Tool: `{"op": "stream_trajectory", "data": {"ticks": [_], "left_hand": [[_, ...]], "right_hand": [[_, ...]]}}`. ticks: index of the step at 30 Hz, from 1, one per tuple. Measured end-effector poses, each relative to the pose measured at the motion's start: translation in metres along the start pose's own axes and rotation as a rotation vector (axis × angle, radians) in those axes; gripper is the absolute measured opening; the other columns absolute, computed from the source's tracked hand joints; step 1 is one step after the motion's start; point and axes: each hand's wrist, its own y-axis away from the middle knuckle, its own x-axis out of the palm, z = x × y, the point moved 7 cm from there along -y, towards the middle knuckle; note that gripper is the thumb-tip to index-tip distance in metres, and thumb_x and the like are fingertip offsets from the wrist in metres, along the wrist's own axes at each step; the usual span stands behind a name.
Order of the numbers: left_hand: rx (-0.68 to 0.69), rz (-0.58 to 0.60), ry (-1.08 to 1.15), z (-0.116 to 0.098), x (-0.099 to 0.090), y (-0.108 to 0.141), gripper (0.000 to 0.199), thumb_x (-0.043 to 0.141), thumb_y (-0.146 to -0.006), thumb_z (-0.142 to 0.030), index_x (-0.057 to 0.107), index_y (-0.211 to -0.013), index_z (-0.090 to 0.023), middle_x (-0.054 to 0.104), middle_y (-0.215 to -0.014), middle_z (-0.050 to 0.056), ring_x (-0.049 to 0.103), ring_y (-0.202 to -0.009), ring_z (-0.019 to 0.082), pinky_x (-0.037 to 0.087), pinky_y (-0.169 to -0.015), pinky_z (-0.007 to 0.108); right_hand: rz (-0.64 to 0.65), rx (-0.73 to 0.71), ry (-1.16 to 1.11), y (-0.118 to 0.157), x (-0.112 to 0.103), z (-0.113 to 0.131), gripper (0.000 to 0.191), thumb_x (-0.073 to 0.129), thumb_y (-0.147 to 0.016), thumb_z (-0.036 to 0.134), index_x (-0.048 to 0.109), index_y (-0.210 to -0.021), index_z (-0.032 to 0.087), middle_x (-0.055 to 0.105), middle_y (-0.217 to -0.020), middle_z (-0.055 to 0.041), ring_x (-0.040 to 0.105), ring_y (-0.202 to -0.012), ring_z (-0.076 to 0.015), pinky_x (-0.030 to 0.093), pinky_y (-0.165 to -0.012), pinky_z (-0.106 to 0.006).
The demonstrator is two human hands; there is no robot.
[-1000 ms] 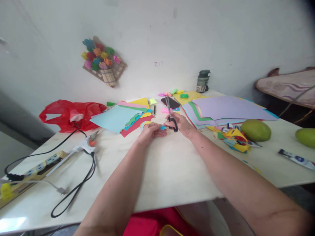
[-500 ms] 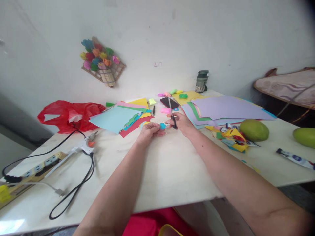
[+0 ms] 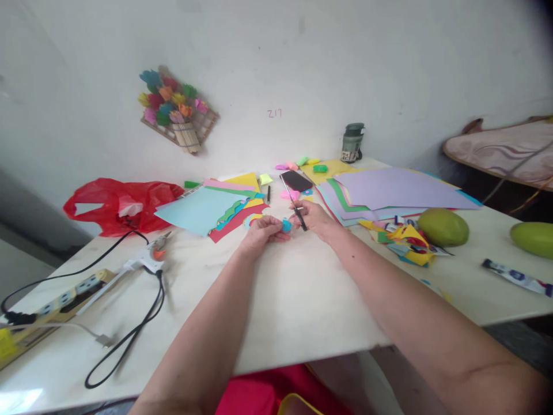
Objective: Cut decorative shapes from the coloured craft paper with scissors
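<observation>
Left hand: thumb and fingers pinch a small blue paper piece, held just above the near-middle of the table, between the two hands. Right hand: fingers closed around the black handles of a pair of scissors, blades angled far and to the left. Blades read as one thin line; cannot tell if parted. Right thumb and fingertips sit right beside the blue piece; contact unclear.

Just beyond the left hand, pale and yellow paper bits. Far side of the scissors: a pink item, a blue flower-shaped cutout, a dark phone. Left of these, a black pen.

Left of the hands, overlapping coloured sheets, light blue uppermost, red at the near edge. Farther left, a red plastic bag; nearer, a glue gun with a looped black cord, and a power strip.

Right: a stack of sheets, lavender on top; nearer, a heap of paper scraps against a green fruit. Second fruit and a tube at far right. Lidded bottle stands by the wall.
</observation>
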Motion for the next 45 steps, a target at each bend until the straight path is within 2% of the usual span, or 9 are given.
{"op": "stream_trajectory", "data": {"ticks": [7, 14, 21, 27, 34, 40, 45], "left_hand": [[-0.008, -0.006, -0.010, -0.001, 0.003, 0.000, 0.034, 0.074, -0.059, -0.031, 0.052, -0.078, -0.014, 0.067, -0.069, 0.007, 0.066, -0.061, 0.018, 0.052, -0.064, 0.031], [-0.003, -0.039, -0.013, -0.001, 0.002, -0.001, 0.031, 0.074, -0.059, -0.030, 0.055, -0.076, -0.012, 0.068, -0.074, 0.009, 0.065, -0.062, 0.016, 0.052, -0.066, 0.030], [0.040, -0.053, 0.025, 0.000, -0.004, -0.002, 0.029, 0.073, -0.060, -0.029, 0.052, -0.073, -0.014, 0.066, -0.068, 0.005, 0.062, -0.056, 0.014, 0.051, -0.061, 0.028], [0.004, 0.024, 0.023, -0.001, -0.002, -0.001, 0.029, 0.072, -0.059, -0.028, 0.052, -0.074, -0.014, 0.065, -0.064, 0.005, 0.061, -0.054, 0.013, 0.051, -0.059, 0.027], [-0.037, 0.064, -0.053, -0.002, 0.004, 0.001, 0.028, 0.073, -0.057, -0.028, 0.056, -0.073, -0.012, 0.065, -0.061, 0.005, 0.062, -0.054, 0.014, 0.050, -0.057, 0.025], [-0.056, 0.073, -0.079, 0.000, 0.004, 0.000, 0.026, 0.073, -0.057, -0.026, 0.056, -0.071, -0.012, 0.065, -0.059, 0.006, 0.062, -0.052, 0.014, 0.049, -0.055, 0.024], [-0.050, 0.045, -0.050, 0.002, 0.002, -0.002, 0.027, 0.073, -0.057, -0.026, 0.054, -0.071, -0.013, 0.065, -0.059, 0.006, 0.062, -0.052, 0.014, 0.050, -0.056, 0.025]], "right_hand": [[-0.054, -0.046, -0.019, -0.004, -0.001, -0.003, 0.034, 0.058, -0.052, 0.004, 0.053, -0.083, 0.018, 0.058, -0.052, 0.0061, 0.050, -0.043, -0.0080, 0.041, -0.044, -0.020], [-0.110, -0.030, 0.004, -0.002, 0.000, -0.003, 0.033, 0.059, -0.053, 0.006, 0.054, -0.083, 0.018, 0.058, -0.053, 0.0057, 0.050, -0.041, -0.0084, 0.039, -0.042, -0.020], [-0.031, 0.011, 0.027, 0.001, 0.005, -0.003, 0.035, 0.068, -0.051, 0.012, 0.053, -0.083, 0.017, 0.056, -0.049, 0.0062, 0.050, -0.041, -0.0081, 0.034, -0.038, -0.018], [-0.003, 0.012, 0.049, -0.002, -0.002, -0.004, 0.038, 0.072, -0.054, 0.021, 0.053, -0.087, 0.017, 0.055, -0.051, 0.0054, 0.051, -0.042, -0.0080, 0.027, -0.036, -0.017], [0.055, -0.015, 0.043, 0.004, 0.002, 0.004, 0.039, 0.072, -0.055, 0.020, 0.053, -0.089, 0.016, 0.055, -0.054, 0.0047, 0.052, -0.046, -0.0083, 0.029, -0.039, -0.017], [0.123, -0.007, 0.032, 0.005, 0.009, 0.005, 0.037, 0.068, -0.054, 0.013, 0.053, -0.087, 0.016, 0.058, -0.058, 0.0044, 0.051, -0.046, -0.0073, 0.040, -0.046, -0.020], [0.103, 0.004, 0.069, 0.004, 0.009, 0.002, 0.035, 0.064, -0.054, 0.007, 0.052, -0.085, 0.016, 0.055, -0.053, 0.0059, 0.049, -0.045, -0.0076, 0.040, -0.046, -0.020]]}}
